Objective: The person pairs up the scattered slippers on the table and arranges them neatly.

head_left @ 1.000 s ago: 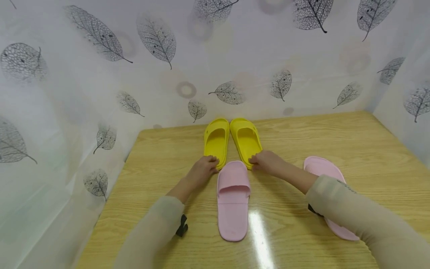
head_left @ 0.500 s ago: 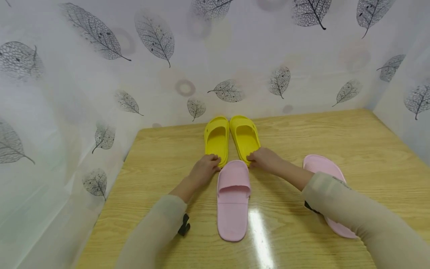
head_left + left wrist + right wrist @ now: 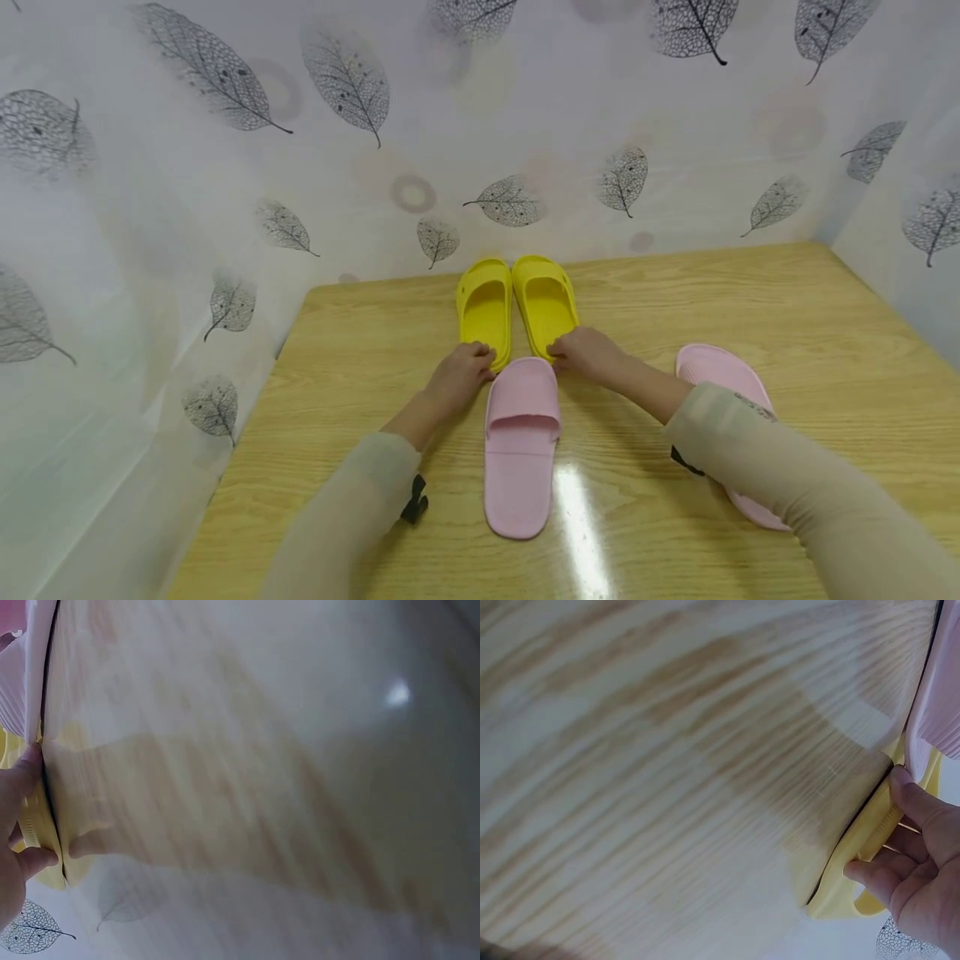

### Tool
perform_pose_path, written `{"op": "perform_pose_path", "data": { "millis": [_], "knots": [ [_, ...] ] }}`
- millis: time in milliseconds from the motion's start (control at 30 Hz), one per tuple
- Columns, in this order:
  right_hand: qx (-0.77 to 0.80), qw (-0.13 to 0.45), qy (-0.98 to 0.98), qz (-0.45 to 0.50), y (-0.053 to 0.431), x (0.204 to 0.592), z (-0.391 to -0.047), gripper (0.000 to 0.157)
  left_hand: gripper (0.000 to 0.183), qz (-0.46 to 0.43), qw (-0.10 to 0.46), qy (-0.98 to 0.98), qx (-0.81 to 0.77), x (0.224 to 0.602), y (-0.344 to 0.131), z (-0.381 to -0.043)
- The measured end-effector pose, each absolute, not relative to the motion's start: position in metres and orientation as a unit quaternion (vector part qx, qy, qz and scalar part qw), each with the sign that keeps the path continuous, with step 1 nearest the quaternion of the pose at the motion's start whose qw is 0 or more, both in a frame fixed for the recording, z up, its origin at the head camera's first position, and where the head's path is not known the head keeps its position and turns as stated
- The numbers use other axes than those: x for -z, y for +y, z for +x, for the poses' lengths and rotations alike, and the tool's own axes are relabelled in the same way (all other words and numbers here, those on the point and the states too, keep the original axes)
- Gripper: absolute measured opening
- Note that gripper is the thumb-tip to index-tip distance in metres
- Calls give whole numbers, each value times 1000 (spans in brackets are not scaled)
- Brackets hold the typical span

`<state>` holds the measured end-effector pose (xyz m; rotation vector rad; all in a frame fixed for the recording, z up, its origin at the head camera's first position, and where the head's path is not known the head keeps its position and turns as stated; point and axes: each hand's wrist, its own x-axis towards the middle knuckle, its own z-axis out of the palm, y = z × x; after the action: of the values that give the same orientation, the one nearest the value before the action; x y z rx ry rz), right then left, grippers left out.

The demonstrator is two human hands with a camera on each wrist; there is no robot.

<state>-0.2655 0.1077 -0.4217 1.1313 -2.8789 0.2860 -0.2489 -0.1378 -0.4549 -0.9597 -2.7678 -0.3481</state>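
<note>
Two yellow slippers stand side by side against the back wall in the head view, toes touching or nearly so and heels a little apart. My left hand (image 3: 459, 377) grips the heel end of the left yellow slipper (image 3: 487, 304). On the other one, the right yellow slipper (image 3: 545, 302), my right hand (image 3: 588, 354) holds the heel end. The right wrist view shows the thumb at the heel and the fingers along the side of that slipper (image 3: 866, 825). A pink slipper (image 3: 519, 492) lies between my forearms, its toe close to the yellow heels.
A second pink slipper (image 3: 720, 371) lies at the right, partly hidden under my right sleeve (image 3: 780, 458). The wooden tabletop (image 3: 360, 333) ends at a leaf-patterned cloth (image 3: 555, 125) behind and at both sides.
Both hands shift slightly inward and away with the yellow slippers, whose heels come a little closer together. The right one turns a bit straighter. The pink slippers stay put.
</note>
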Motion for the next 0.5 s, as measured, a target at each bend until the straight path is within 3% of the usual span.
{"op": "perform_pose_path", "data": {
  "millis": [500],
  "knots": [
    [-69, 32, -927, 367, 107, 421, -262, 21, 33, -326, 91, -931, 133, 453, -137, -248]
  ]
}}
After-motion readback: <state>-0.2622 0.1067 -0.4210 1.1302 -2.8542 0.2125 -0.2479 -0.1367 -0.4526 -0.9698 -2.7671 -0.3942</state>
